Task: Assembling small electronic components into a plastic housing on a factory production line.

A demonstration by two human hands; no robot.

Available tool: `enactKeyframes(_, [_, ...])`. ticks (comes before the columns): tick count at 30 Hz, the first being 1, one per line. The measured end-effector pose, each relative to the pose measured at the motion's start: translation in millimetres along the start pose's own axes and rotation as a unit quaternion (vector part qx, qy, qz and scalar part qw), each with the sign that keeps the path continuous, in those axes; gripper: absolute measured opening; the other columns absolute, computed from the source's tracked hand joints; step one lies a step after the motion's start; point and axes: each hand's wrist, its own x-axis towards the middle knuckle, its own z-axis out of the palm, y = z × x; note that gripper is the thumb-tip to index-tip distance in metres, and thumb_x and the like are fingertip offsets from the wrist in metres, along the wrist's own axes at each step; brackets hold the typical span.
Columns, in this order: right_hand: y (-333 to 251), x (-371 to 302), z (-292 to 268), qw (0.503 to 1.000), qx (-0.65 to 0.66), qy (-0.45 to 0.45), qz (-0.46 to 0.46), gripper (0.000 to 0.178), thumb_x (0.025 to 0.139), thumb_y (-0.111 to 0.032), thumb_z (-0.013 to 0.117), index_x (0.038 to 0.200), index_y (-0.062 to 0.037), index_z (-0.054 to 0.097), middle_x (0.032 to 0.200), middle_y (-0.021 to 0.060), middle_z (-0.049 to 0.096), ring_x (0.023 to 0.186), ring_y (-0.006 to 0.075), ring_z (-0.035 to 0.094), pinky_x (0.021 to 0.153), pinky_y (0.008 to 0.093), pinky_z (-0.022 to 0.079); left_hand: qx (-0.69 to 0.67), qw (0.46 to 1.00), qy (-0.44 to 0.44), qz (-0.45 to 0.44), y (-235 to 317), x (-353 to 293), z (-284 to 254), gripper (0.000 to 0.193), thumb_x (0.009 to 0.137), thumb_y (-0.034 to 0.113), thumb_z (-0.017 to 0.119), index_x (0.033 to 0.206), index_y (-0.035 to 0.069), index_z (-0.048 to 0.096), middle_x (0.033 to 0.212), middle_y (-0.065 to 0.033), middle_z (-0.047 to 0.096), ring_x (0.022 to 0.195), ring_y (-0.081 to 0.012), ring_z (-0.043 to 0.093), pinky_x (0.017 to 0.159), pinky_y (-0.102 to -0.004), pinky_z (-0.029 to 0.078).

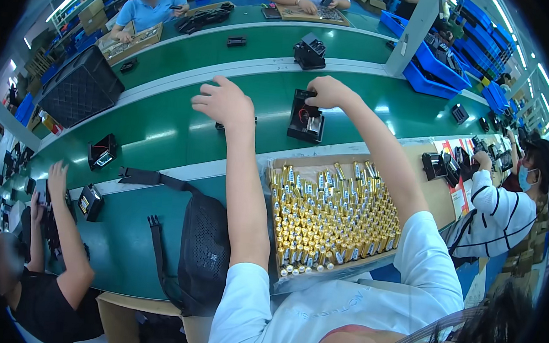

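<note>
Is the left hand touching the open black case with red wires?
Apart: the head view shows a bare stretch of green belt between the left hand and the black case.

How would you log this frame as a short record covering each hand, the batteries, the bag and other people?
Left hand: fingers spread above the green conveyor
Right hand: fingers at the upper edge of an open black case; grip unclear
Batteries: many, gold-coloured, in a shallow cardboard tray
Bag: black, left of the tray
Other people: some on both sides and across the conveyor
</note>
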Motion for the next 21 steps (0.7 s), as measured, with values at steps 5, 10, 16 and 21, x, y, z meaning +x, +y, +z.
enactKeyframes(5, [3,-23,-8,0.981,0.132,0.025,-0.142,0.020,0.075,-0.008,0.067,0.094,-0.0055,0.072,0.091,0.0092,0.066,0.079,0.0292,0.058,0.081,0.0391,0.051,-0.146,0.972,-0.023,0.184,17,-12,0,0.048,0.080,0.008,0.059,0.128,0.007,0.054,0.123,-0.0212,0.056,0.115,-0.0383,0.052,0.099,-0.0475,0.040])
enactKeyframes(10, [-26,-43,-16,0.916,0.050,0.163,-0.363,0.020,0.073,-0.008,0.068,0.093,-0.0093,0.071,0.096,0.0050,0.065,0.083,0.0259,0.059,0.083,0.0361,0.051,-0.249,0.857,-0.106,0.439,16,-17,38,0.061,0.080,-0.001,0.056,0.136,0.021,0.053,0.139,-0.0049,0.055,0.120,-0.0351,0.055,0.100,-0.0487,0.046])
enactKeyframes(16, [-110,-114,-63,0.926,0.110,0.078,-0.352,0.021,0.072,-0.011,0.070,0.093,-0.0102,0.068,0.093,0.0048,0.063,0.083,0.0233,0.058,0.077,0.0341,0.052,-0.211,0.823,-0.315,0.423,9,23,50,0.039,0.089,0.003,0.056,0.128,0.006,0.056,0.119,-0.0138,0.064,0.090,-0.0257,0.069,0.079,-0.0412,0.058])
enactKeyframes(21, [-157,-202,-70,0.814,0.353,-0.229,-0.399,0.014,0.081,-0.012,0.062,0.091,-0.0033,0.063,0.086,0.0117,0.061,0.060,0.0269,0.061,0.056,0.0350,0.053,-0.340,0.814,-0.274,0.382,-8,0,-10,0.023,0.081,0.005,0.062,0.101,-0.005,0.066,0.094,-0.0171,0.071,0.082,-0.0307,0.066,0.076,-0.0383,0.054])
